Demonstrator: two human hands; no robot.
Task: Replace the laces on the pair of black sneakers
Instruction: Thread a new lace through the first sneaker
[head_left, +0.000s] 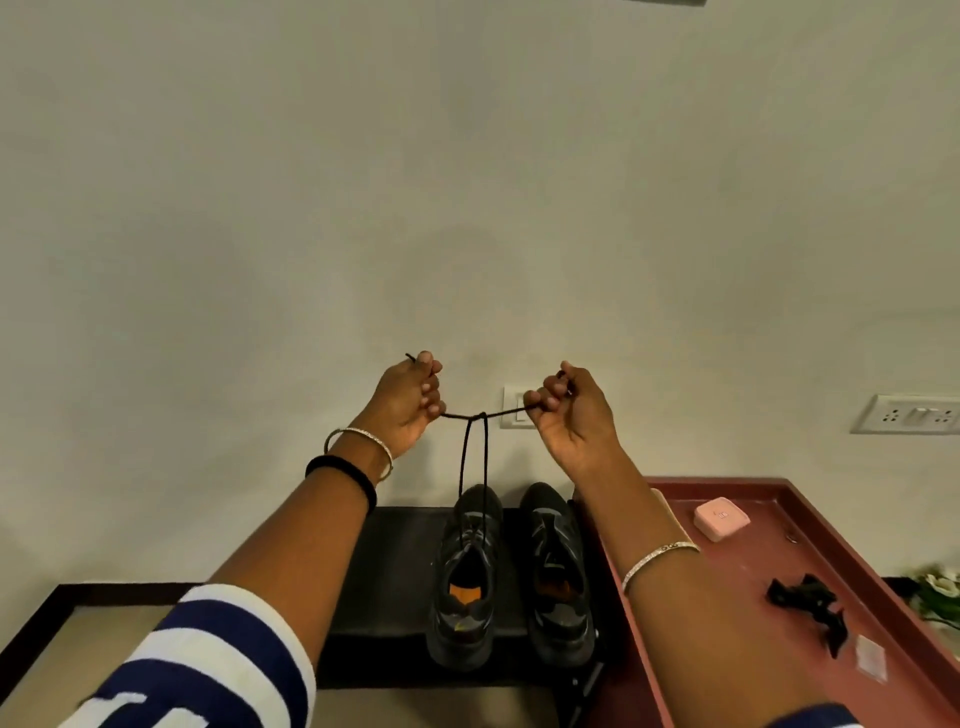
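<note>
At frame centre my left hand (410, 402) and right hand (569, 410) each grip one end of the black lace (472, 457), crossed and taut above the laced sneaker (465, 582). The other sneaker (558, 577) stands just to its right. I judge I'm starting the knot; next I must cinch evenly.

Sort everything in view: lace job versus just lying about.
Job: thin black lace, gripped by left hand and right hand; left black sneaker; right black sneaker.
Lying about: small pink box; black hair clip; white flowers; white wall socket.
</note>
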